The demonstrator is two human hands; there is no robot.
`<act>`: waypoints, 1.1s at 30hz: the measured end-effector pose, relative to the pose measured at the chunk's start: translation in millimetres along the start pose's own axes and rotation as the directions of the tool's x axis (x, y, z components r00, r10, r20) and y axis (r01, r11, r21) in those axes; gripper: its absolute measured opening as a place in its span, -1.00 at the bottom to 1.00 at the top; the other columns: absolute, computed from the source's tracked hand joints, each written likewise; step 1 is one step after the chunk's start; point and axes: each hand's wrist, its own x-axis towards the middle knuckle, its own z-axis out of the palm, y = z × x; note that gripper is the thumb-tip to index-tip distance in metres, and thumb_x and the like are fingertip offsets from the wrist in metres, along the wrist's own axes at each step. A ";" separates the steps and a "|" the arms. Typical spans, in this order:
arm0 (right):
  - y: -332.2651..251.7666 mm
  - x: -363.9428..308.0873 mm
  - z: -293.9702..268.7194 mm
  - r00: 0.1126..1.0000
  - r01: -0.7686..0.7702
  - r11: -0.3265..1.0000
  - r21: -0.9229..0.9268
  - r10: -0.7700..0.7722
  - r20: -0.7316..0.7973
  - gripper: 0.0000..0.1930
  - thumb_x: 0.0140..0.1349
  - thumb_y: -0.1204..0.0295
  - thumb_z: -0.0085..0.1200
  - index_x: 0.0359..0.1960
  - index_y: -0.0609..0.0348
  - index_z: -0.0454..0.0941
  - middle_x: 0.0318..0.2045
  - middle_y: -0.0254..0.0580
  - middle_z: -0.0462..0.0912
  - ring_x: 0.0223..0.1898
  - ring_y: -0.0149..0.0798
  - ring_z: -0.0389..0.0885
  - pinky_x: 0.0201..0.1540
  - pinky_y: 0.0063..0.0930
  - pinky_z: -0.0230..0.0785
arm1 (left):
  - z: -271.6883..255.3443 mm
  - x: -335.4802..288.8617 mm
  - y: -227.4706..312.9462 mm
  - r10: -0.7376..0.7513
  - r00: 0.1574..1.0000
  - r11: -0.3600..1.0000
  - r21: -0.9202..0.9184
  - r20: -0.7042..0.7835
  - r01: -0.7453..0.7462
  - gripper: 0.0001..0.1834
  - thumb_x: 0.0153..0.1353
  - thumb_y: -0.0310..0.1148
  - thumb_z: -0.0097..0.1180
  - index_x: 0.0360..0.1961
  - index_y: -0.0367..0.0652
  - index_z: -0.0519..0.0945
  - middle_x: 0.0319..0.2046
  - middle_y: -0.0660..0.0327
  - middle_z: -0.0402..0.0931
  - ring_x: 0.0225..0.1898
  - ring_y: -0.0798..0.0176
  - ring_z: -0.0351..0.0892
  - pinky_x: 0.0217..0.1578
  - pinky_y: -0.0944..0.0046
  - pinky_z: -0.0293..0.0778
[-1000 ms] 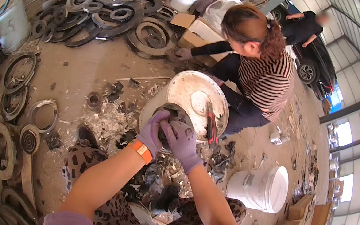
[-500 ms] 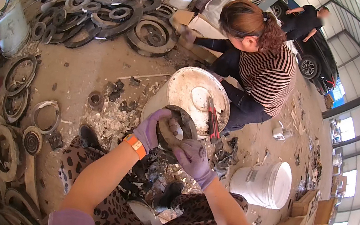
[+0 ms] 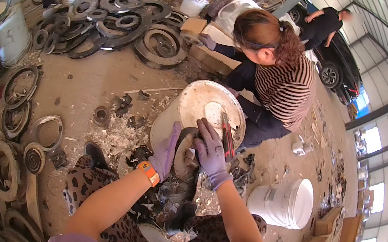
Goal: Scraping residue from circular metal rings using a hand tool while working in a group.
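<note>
My left hand [image 3: 164, 156] and my right hand [image 3: 211, 156], both in pale purple gloves, hold a thick dark ring [image 3: 182, 157] between them above my lap. The left palm lies along the ring's left side. Over its upper right edge the right fingers reach, nearly straight. The ring's far side is partly hidden by the right hand. Just beyond stands an upturned white bucket [image 3: 165, 121], and on its top lies a red-and-grey hand tool [image 3: 227, 136]. Dark scraps [image 3: 160, 200] and pale flakes litter the floor between my legs.
Across from me sits a co-worker [image 3: 283, 79] in a striped top, one gloved hand on a ring. Dark rings [image 3: 117, 26] are heaped at the back left, others [image 3: 20, 84] at left. A white bucket [image 3: 283, 201] stands right, near cardboard boxes [image 3: 320, 239].
The ring has turned in my hands and sits slightly lower. My right hand has moved up from its lower edge to its upper right; my left hand has slid down its left side.
</note>
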 end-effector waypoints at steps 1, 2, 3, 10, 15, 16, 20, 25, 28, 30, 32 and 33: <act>-2.3 -1.7 3.4 0.998 -0.060 0.989 0.138 0.064 -0.022 -0.58 0.29 0.33 -0.09 0.18 0.14 0.37 0.18 0.04 0.38 0.19 0.05 0.35 0.24 -0.28 0.18 | 3.5 -2.6 -1.1 0.024 0.995 0.999 0.025 -0.097 -0.022 -0.27 0.31 0.27 -0.32 0.08 -0.19 0.44 -0.26 0.20 0.53 -0.35 0.34 0.51 -0.32 0.39 0.45; -3.7 1.4 9.9 0.993 -0.059 0.990 0.125 0.071 -0.097 -0.64 0.30 0.34 -0.13 0.12 0.06 0.44 0.04 0.00 0.52 0.03 0.04 0.49 0.06 -0.27 0.35 | -0.9 -1.5 -1.7 0.009 0.997 1.000 -0.003 -0.075 -0.009 -0.27 0.31 0.26 -0.31 0.14 -0.19 0.40 -0.20 0.22 0.53 -0.31 0.34 0.49 -0.31 0.41 0.43; -2.6 7.1 13.0 0.993 -0.059 0.990 0.132 0.071 -0.091 -0.64 0.30 0.34 -0.13 0.12 0.06 0.44 0.04 0.00 0.52 0.03 0.04 0.49 0.06 -0.27 0.35 | -8.1 1.5 -2.3 0.009 0.996 1.000 -0.004 -0.084 -0.009 -0.27 0.31 0.26 -0.31 0.14 -0.19 0.40 -0.20 0.22 0.53 -0.31 0.34 0.49 -0.31 0.41 0.43; 31.9 27.8 38.7 0.722 -0.652 0.719 0.240 0.686 -0.096 -0.60 0.27 0.11 -0.08 -0.12 0.16 0.60 -0.27 0.09 0.63 -0.22 0.00 0.60 -0.12 -0.26 0.41 | -8.2 5.6 4.9 -0.049 0.995 0.995 0.077 -0.083 0.055 -0.43 0.32 0.14 -0.18 0.03 -0.13 0.48 -0.36 0.24 0.49 -0.50 0.35 0.44 -0.49 0.35 0.42; 82.9 14.0 50.0 0.509 -0.306 0.031 0.951 0.850 0.136 -0.55 0.36 0.15 -0.19 -0.05 0.30 0.55 -0.18 -0.03 0.63 -0.25 -0.13 0.58 -0.11 -0.35 0.41 | 1.4 2.5 4.4 -0.004 0.989 1.000 -0.030 -0.145 -0.001 -0.55 0.31 0.06 -0.09 -0.07 -0.09 0.48 -0.41 0.29 0.45 -0.54 0.38 0.41 -0.52 0.40 0.41; 57.2 23.2 49.8 0.549 -0.308 0.161 0.938 0.835 0.037 -0.57 0.40 0.19 -0.27 -0.06 0.30 0.52 -0.17 -0.12 0.60 -0.24 -0.12 0.56 -0.08 -0.30 0.42 | -14.7 1.8 3.9 0.141 0.984 0.967 0.230 -0.104 -0.115 -0.57 0.32 0.04 -0.10 -0.07 -0.07 0.49 -0.40 0.29 0.47 -0.52 0.37 0.43 -0.48 0.38 0.44; 55.2 37.0 11.4 0.555 0.021 -0.468 0.883 0.740 0.379 -0.70 0.40 0.26 -0.28 -0.17 0.14 0.49 -0.30 -0.15 0.58 -0.21 -0.11 0.55 -0.03 -0.17 0.43 | -7.8 -6.7 15.0 0.042 0.989 0.982 -0.179 -0.139 -0.067 -0.55 0.31 0.06 -0.13 -0.16 -0.11 0.53 -0.42 0.32 0.45 -0.50 0.37 0.41 -0.42 0.30 0.45; 31.3 39.5 -16.2 0.720 0.058 -0.098 0.993 0.693 0.026 -0.49 0.34 0.06 -0.14 0.12 0.22 0.34 0.04 -0.03 0.47 0.07 -0.11 0.46 0.15 -0.20 0.31 | 9.4 -7.1 29.0 0.064 0.994 0.930 -0.357 -0.088 -0.092 -0.58 0.31 0.05 -0.13 -0.27 -0.11 0.47 -0.47 0.35 0.38 -0.64 0.43 0.26 -0.59 0.31 0.26; -25.2 40.2 -47.1 0.551 -0.326 0.145 0.934 0.832 0.063 -0.31 0.21 -0.11 0.01 0.19 0.15 0.24 0.07 -0.09 0.44 0.05 -0.12 0.45 0.06 -0.32 0.30 | 9.0 -10.1 35.1 0.204 0.941 0.934 -0.234 -0.272 -0.270 -0.59 0.30 0.05 -0.12 -0.24 -0.11 0.46 -0.44 0.36 0.39 -0.59 0.46 0.29 -0.56 0.36 0.30; -46.5 33.1 -38.6 0.641 -0.501 0.398 0.768 0.767 0.021 -0.31 0.19 -0.09 0.03 0.15 0.23 0.26 0.07 0.04 0.40 0.11 -0.06 0.39 0.12 -0.27 0.24 | -6.1 -3.7 32.1 0.326 0.925 0.941 -0.023 -0.193 -0.337 -0.60 0.30 0.06 -0.12 -0.18 -0.07 0.44 -0.34 0.36 0.41 -0.45 0.44 0.40 -0.46 0.37 0.38; -48.9 31.0 -5.8 0.683 -0.627 0.632 0.455 0.727 -0.068 -0.32 0.18 -0.06 0.05 0.09 0.31 0.29 0.01 0.13 0.43 0.07 0.05 0.41 0.11 -0.21 0.25 | -17.9 4.6 26.0 0.546 0.829 0.792 0.398 -0.122 -0.463 -0.58 0.30 0.08 -0.13 -0.14 -0.04 0.44 -0.28 0.36 0.41 -0.35 0.40 0.43 -0.40 0.34 0.40; -52.0 32.2 7.7 0.733 -0.635 0.745 0.204 0.664 -0.148 -0.33 0.17 -0.04 0.06 0.06 0.35 0.30 -0.03 0.17 0.45 0.03 0.12 0.43 0.09 -0.19 0.27 | -23.8 6.6 24.9 0.703 0.710 0.464 0.732 0.039 -0.499 -0.57 0.30 0.11 -0.14 -0.10 -0.01 0.43 -0.22 0.36 0.41 -0.26 0.36 0.47 -0.35 0.31 0.43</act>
